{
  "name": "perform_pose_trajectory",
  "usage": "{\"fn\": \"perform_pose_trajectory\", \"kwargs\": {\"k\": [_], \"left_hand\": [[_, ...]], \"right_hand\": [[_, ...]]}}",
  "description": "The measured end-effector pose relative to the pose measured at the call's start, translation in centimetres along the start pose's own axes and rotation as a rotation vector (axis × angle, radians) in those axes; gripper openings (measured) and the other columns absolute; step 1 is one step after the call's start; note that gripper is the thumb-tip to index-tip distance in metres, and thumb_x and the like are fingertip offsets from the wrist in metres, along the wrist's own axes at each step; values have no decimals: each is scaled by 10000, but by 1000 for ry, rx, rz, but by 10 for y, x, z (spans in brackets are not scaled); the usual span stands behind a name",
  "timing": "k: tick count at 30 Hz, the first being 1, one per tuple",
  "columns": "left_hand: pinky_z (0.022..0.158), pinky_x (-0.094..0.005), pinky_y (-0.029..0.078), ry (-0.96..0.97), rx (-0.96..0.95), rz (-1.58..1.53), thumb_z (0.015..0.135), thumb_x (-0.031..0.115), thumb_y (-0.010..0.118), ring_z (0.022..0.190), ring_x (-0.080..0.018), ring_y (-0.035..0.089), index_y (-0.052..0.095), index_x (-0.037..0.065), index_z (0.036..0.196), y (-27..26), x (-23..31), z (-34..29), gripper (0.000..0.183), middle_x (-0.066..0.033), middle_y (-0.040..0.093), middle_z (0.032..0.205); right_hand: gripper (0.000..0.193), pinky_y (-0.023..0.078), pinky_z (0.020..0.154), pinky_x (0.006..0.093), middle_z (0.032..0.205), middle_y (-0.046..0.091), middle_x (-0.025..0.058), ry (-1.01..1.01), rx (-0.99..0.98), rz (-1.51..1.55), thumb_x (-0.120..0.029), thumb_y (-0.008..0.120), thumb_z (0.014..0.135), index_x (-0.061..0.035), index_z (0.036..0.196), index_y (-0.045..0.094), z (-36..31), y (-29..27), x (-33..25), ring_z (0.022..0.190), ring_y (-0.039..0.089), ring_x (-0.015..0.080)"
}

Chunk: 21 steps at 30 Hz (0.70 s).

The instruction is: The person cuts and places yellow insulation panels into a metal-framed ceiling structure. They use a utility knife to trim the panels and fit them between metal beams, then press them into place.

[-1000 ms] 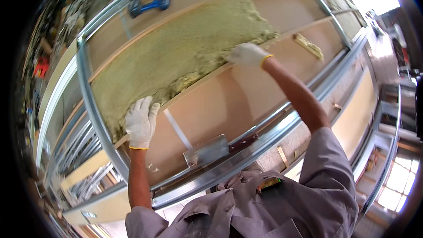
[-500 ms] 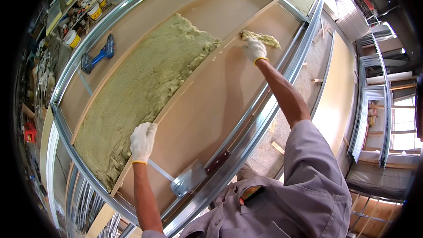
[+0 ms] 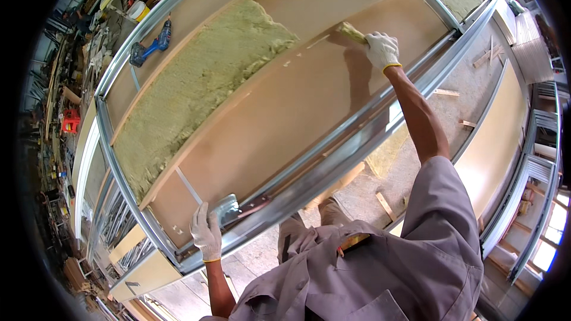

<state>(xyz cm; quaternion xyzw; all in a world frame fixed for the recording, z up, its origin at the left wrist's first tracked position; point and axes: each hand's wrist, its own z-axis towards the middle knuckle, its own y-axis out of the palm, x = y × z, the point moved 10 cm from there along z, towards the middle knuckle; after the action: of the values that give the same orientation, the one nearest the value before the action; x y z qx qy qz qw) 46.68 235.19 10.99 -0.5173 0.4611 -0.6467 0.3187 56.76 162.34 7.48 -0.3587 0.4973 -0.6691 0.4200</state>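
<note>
My right hand (image 3: 382, 50), in a white knit glove with a yellow cuff, grips a torn strip of yellow-green insulation wool (image 3: 353, 32) above the far part of the panel. At the panel's near edge is my left hand (image 3: 206, 235), gloved alike, with its fingers stretched out and apart. Just right of those fingers lies a cleaver (image 3: 227, 208) with a broad metal blade and a dark riveted handle; whether they touch it I cannot tell. A large insulation batt (image 3: 199, 92) fills part of the middle bay, beside a thin wooden strip (image 3: 238, 100).
A metal frame (image 3: 285, 217) borders the tan panel (image 3: 291, 116). A blue cordless drill (image 3: 151, 44) lies in the far bay. Wood offcuts (image 3: 385, 207) are on the floor to the right. Buckets (image 3: 138, 10) and clutter stand beyond the frame's left side.
My left hand has left the wooden strip by the batt and come nearer, beside the cleaver. My right hand keeps the wool strip, now seen farther right. The view has shifted.
</note>
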Motion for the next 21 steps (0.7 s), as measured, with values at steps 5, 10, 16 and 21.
{"fn": "perform_pose_trajectory", "kwargs": {"k": [5, 10, 16, 21], "left_hand": [[1018, -493, 487, -22, 45, 16, 936, 132, 698, 1144, -404, 633, 674, -20, 1244, 9, 39, -38, 344, -228, 673, 1238], [1009, -496, 483, 62, 8, 38, 925, 161, 714, 1133, -403, 635, 671, -1, 1248, 34, 73, -43, 364, -213, 675, 1228], [1074, -480, 442, 180, -93, 56, 952, 187, 667, 1219, -352, 616, 684, 52, 1242, 52, 85, -29, 321, -154, 685, 1287], [1090, -482, 432, 328, -163, 6, 966, 212, 650, 1246, -346, 606, 662, 75, 1293, 71, 58, -28, 354, -136, 681, 1308]], "right_hand": [[211, 547, 815, 405, 946, 743, 103, -24, 80, 366, -275, 650, 903, -135, 1002, 772, -33, -67, -14, 905, 720, 259], [352, 534, 779, 313, 949, 688, 54, 359, -380, 1656, -295, 677, 991, 34, 1111, 710, -107, -65, -49, 890, 660, 145], [332, 574, 787, 345, 1039, 707, 82, 603, -487, 2114, -268, 665, 999, 8, 1183, 671, -191, -48, -69, 928, 692, 184], [337, 570, 795, 332, 1020, 672, 62, 809, -279, 2213, -280, 725, 978, -35, 1195, 642, -263, -50, -77, 890, 657, 166]]}}
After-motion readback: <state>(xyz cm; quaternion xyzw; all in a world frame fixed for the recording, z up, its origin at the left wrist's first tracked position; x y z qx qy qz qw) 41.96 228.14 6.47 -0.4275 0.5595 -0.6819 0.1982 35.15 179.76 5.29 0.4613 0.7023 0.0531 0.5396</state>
